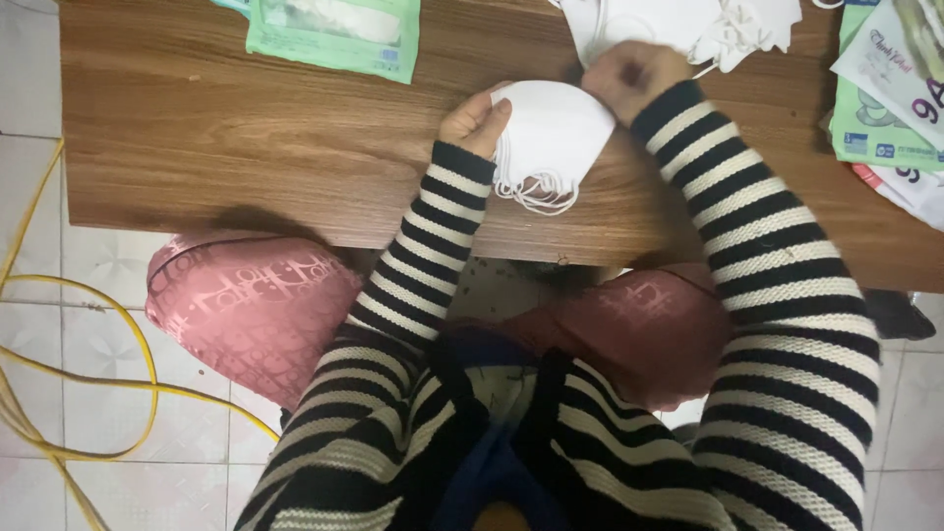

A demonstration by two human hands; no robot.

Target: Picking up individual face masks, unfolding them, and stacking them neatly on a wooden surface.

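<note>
A wood-grain desk (246, 147) is seen above pale floor tiles (59, 246). At its far centre, a stack of white face masks (551, 133), ear loops dangling, is clamped by fingers of the left hand (477, 120) and right hand (629, 79).

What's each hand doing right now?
Left hand: closed on the left edge of the mask stack.
Right hand: closed on the stack's top right edge.
</note>
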